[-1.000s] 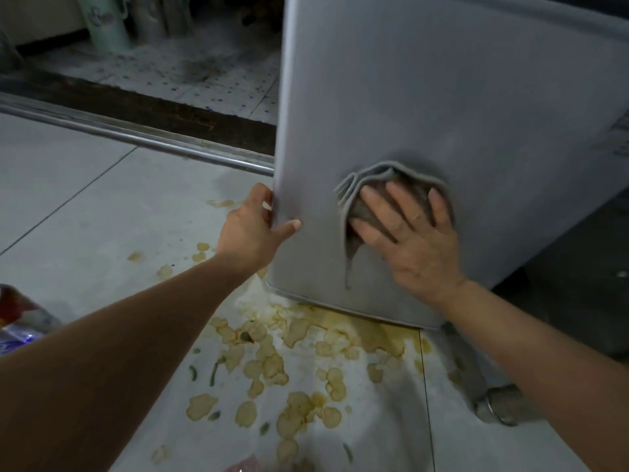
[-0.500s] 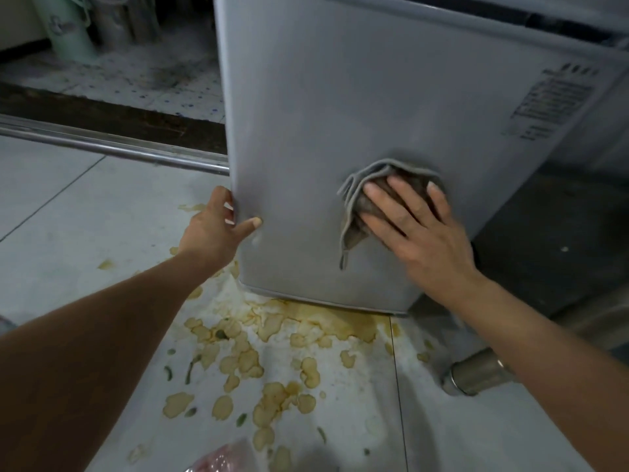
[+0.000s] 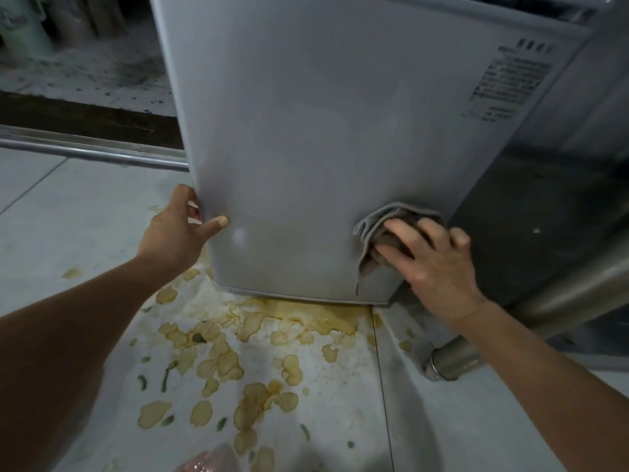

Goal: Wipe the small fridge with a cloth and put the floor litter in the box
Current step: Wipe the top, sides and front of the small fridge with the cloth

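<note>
Fingers (image 3: 401, 229) of the right hand (image 3: 432, 267) lie spread and slightly bent over a bunched grey cloth (image 3: 377, 233), pressing it against the lower right of the fridge (image 3: 306, 131) side, close to its bottom corner. One end of the cloth hangs down below the hand. At the fridge's lower left edge, the left hand (image 3: 173, 233) grips the corner, thumb flat on the grey panel and the other fingers wrapped round behind, mostly hidden.

Under and in front of the fridge, the pale tiled floor (image 3: 68, 216) is blotched with yellow-brown stains (image 3: 238, 352) and small green flecks. A metal rail (image 3: 92, 153) runs across the floor on the left, with a dark strip and speckled flooring beyond. On the right a metal cylinder (image 3: 452, 362) lies on the floor near the forearm. A printed label (image 3: 507, 83) on the fridge's upper right is too blurred to read. Something pinkish and shiny (image 3: 211, 459) is cut off at the bottom edge; what it is cannot be told.
</note>
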Action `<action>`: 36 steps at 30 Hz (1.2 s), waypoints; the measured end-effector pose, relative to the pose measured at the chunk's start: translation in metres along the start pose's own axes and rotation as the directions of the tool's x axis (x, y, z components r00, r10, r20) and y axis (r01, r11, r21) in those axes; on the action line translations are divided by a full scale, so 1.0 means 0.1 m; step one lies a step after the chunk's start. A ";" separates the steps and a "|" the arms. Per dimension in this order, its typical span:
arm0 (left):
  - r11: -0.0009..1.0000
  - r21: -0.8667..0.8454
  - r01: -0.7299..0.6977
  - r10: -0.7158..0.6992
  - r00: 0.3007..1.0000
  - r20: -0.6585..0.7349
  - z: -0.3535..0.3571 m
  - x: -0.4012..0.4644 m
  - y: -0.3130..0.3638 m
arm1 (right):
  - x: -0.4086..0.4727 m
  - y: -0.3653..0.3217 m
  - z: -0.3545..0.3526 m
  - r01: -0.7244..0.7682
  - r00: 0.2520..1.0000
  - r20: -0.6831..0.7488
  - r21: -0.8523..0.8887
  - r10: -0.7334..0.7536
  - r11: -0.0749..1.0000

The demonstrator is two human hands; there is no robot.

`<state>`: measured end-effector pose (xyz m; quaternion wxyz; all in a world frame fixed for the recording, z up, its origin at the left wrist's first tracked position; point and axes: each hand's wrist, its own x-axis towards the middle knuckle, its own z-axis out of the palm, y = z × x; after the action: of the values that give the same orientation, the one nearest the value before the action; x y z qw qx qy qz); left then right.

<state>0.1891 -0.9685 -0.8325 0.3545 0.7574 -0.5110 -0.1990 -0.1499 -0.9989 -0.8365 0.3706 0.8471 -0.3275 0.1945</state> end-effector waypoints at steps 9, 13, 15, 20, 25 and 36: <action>0.999 0.024 -0.047 0.048 0.998 -0.049 0.05 -0.03 -0.02 | -0.10 -0.32 0.30 -0.380 0.915 -0.075 0.166 0.396 0.910; 0.999 0.027 -0.047 0.049 0.998 -0.046 0.04 -0.02 -0.03 | -0.68 -0.44 0.61 -0.229 0.962 0.178 0.103 0.209 0.968; 0.998 0.032 -0.056 0.057 0.998 -0.036 0.04 0.00 -0.04 | -0.80 -0.45 0.65 -0.232 0.919 0.354 0.135 0.172 0.963; 0.999 0.017 -0.044 0.045 0.998 -0.035 0.05 0.01 -0.07 | -0.34 -0.29 0.29 -0.415 0.910 0.092 0.201 0.404 0.887; 0.998 -0.048 -0.042 0.039 0.998 -0.058 0.11 -0.05 -0.12 | -0.16 -0.27 0.23 -0.535 0.833 -0.071 0.149 0.549 0.831; 0.998 0.037 0.053 -0.055 0.998 0.041 0.39 -0.06 -0.43 | -0.48 -1.01 0.72 -0.885 0.428 0.286 0.326 0.857 0.334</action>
<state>0.1878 -0.9663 -0.8909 0.3247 0.7728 -0.5010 -0.2151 -0.1078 -0.9822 -0.9614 0.0018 0.6041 -0.6881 0.4019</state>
